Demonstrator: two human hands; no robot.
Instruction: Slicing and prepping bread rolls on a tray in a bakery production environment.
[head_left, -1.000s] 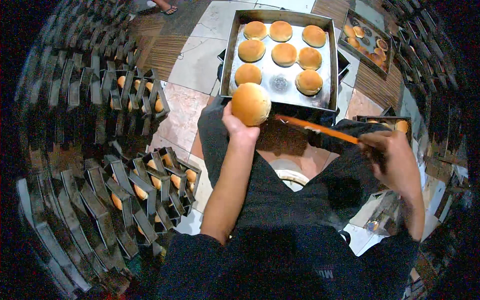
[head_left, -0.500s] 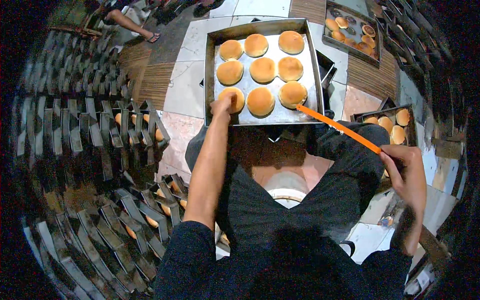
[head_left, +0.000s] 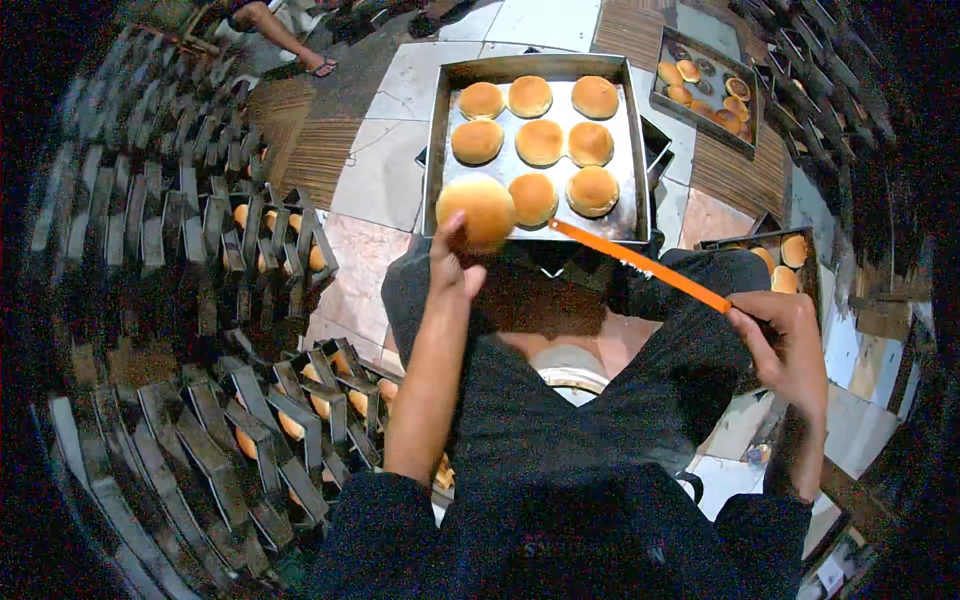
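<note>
My left hand (head_left: 455,268) grips a round golden bun (head_left: 480,205), lifted over the near left corner of a square metal tray (head_left: 628,212). Several more buns (head_left: 540,142) sit in rows in that tray, two of them touching at the middle right. Between the fingers of my right hand (head_left: 785,335) is a long, thin, flat orange spatula (head_left: 690,288). Bits of white stuff cling to its lower edge. The tip points left and lies close to the near middle bun (head_left: 533,199), over the tray's near rim.
Stacked dark metal trays (head_left: 190,235) fill the left side, some with buns inside. At the far right lies another tray (head_left: 690,108) with buns, some dark. A smaller tray of buns (head_left: 793,250) stands beside my right knee. Another person's leg and foot (head_left: 318,65) show at the far left.
My left hand has picked the near left bun up off the tray and brought it nearer to me. My right hand has moved the orange spatula left, away from the near right bun.
</note>
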